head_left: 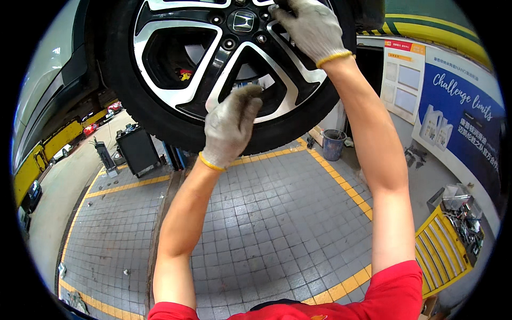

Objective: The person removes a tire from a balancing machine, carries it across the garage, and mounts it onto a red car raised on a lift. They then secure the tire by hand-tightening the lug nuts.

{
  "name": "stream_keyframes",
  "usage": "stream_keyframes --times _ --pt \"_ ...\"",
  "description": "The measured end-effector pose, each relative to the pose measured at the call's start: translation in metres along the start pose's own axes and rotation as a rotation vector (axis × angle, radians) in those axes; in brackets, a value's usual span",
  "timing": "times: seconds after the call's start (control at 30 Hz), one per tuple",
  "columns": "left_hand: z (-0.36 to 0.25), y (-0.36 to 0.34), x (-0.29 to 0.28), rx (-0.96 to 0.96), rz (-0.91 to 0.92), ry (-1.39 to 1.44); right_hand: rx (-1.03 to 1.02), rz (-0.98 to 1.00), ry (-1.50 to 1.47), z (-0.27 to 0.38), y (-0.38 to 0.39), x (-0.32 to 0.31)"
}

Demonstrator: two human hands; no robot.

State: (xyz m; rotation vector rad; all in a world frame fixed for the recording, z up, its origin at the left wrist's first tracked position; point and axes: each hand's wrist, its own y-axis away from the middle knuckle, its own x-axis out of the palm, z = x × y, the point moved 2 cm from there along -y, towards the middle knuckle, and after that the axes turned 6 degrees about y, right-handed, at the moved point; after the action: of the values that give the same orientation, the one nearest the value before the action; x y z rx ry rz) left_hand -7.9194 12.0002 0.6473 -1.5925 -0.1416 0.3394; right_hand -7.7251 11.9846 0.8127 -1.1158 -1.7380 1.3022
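A car wheel with black and silver spokes (184,96) and a black tyre (176,136) hangs raised in front of me. Round its centre cap (243,21) are lug holes, at least one holding a lug nut (261,39). My right hand (312,29), in a grey-white knit glove with a yellow cuff, reaches to the upper right of the hub. Its thumb and fingers close together there; what they pinch is hidden, and the top edge cuts off part of the hand. My left hand (230,128), gloved alike, is before the lower spokes with fingers curled together; any small thing inside cannot be seen.
The car's body (50,69) is at the left. Below lies a grey tiled floor (256,224) with yellow lines. A dark bucket (334,144) stands by the right wall. A yellow cart (442,250) carries loose parts at the right; a black cabinet (137,150) stands at the left.
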Motion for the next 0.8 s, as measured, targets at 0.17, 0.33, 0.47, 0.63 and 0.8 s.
stream_keyframes --times 0.17,0.33,0.47,0.63,0.8 --pt "0.003 0.005 -0.001 0.169 0.010 -0.121 -0.045 0.103 0.325 0.006 -0.016 0.040" --pt "0.018 0.011 -0.007 0.232 0.056 -0.163 -0.049 0.147 0.496 0.026 -0.017 0.046" --pt "0.024 0.010 -0.010 0.321 -0.030 -0.163 -0.182 0.119 0.471 0.038 -0.018 0.048" --pt "0.027 0.017 -0.015 0.259 -0.010 -0.179 -0.173 0.126 0.514 0.039 -0.020 0.052" --pt "0.027 0.021 -0.022 0.305 -0.032 -0.184 -0.177 0.317 0.704 0.021 -0.026 0.071"
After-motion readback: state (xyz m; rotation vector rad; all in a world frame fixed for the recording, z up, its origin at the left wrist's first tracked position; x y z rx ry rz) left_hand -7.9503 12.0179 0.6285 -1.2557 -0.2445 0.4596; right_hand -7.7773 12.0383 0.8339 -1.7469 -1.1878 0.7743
